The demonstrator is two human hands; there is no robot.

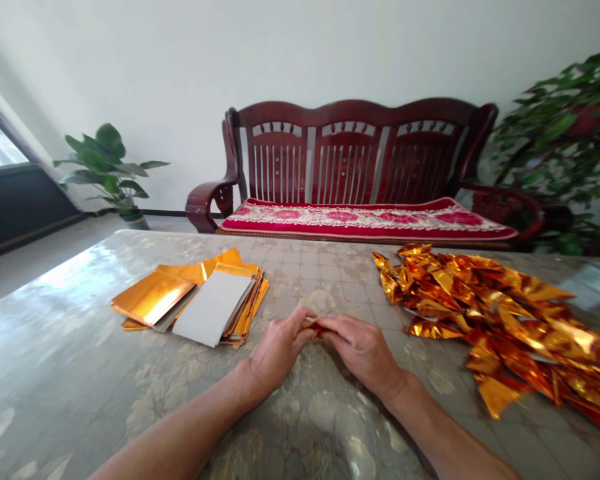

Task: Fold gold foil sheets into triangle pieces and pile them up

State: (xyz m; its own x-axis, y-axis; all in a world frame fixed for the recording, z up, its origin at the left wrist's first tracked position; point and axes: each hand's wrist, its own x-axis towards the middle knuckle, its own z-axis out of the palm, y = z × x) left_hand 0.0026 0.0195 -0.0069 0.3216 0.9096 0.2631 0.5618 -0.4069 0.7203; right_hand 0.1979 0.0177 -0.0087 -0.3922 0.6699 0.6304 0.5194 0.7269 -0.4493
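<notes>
My left hand (pixel 283 343) and my right hand (pixel 363 347) meet over the middle of the table. Between their fingertips they pinch a small piece of gold foil paper (pixel 317 328), mostly hidden by the fingers. Left of my hands lies a loose stack of flat foil sheets (pixel 155 293), gold on one side, with a pale grey sheet (pixel 214 303) on top. To the right spreads a heap of folded gold foil pieces (pixel 480 300), shiny and pointed, overlapping one another.
The table (pixel 175 413) has a glossy patterned cover. Beyond its far edge stands a dark red wooden bench (pixel 347 160) with a floral red cushion (pixel 365 219). Potted plants stand at the left (pixel 107 167) and right. Clear plastic (pixel 593 283) lies near the table's right edge.
</notes>
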